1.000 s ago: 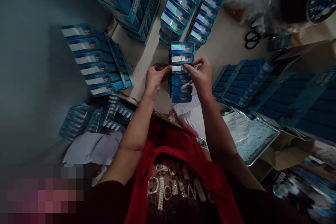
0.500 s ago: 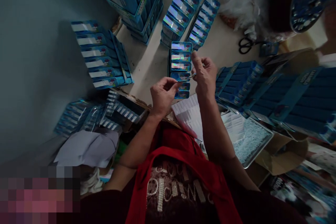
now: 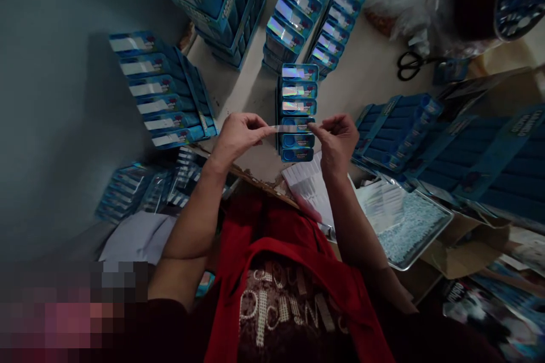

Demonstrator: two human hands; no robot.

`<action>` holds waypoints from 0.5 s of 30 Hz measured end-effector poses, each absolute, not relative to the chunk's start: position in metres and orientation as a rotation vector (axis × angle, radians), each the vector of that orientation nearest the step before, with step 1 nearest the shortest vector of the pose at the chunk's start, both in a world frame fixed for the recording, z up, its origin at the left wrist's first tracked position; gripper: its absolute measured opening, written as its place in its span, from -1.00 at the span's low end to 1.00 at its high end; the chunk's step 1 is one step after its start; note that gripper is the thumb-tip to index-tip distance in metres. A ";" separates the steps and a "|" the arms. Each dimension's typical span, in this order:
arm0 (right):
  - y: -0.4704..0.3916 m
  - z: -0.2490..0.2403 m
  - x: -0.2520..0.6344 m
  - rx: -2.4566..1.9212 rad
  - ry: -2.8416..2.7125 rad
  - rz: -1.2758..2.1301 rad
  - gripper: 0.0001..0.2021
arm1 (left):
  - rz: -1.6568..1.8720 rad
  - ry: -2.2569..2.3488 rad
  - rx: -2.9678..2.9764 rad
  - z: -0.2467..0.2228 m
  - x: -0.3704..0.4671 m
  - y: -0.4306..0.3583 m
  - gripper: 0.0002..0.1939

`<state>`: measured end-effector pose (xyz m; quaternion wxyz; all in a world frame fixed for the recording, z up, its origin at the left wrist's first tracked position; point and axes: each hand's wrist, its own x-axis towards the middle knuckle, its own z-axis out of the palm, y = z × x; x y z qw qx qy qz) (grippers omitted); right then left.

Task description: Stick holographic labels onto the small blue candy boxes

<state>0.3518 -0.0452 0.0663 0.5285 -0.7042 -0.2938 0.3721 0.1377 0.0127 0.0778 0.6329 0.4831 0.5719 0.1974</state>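
My left hand (image 3: 242, 135) pinches one end of a short clear strip (image 3: 284, 129), which looks like a sticker or tape. The other end is in the closed fingers of my right hand (image 3: 337, 139). The strip is stretched level over the fourth box in a row of small blue boxes (image 3: 300, 91) stamped with lettering. The three far boxes in that row carry a shiny strip across their tops; the nearer ones show a bare round spot. Whether the strip touches the box, I cannot tell.
Blue boxes stand in a tall stack (image 3: 221, 5), a left group (image 3: 162, 91) and two back rows (image 3: 293, 5). Black-handled scissors (image 3: 409, 66) lie at the right. A sheet of white strips (image 3: 313, 187) and a metal tray (image 3: 419, 227) of pale blue bits are by my right arm.
My hands have moved apart, the left one leftward and the right one slightly right and down. The strip now spans flat between them over the fourth box.
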 end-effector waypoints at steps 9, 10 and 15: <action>-0.044 0.096 0.344 -1.744 -0.862 1.085 -0.54 | 0.512 1.213 1.299 0.100 0.119 0.032 -0.69; -0.043 0.099 0.344 -1.735 -0.851 1.193 -0.48 | 0.507 1.201 1.308 0.104 0.117 0.032 -0.70; -0.036 0.105 0.347 -1.612 -0.694 1.624 -0.35 | 0.482 1.179 1.345 0.120 0.111 0.028 -0.69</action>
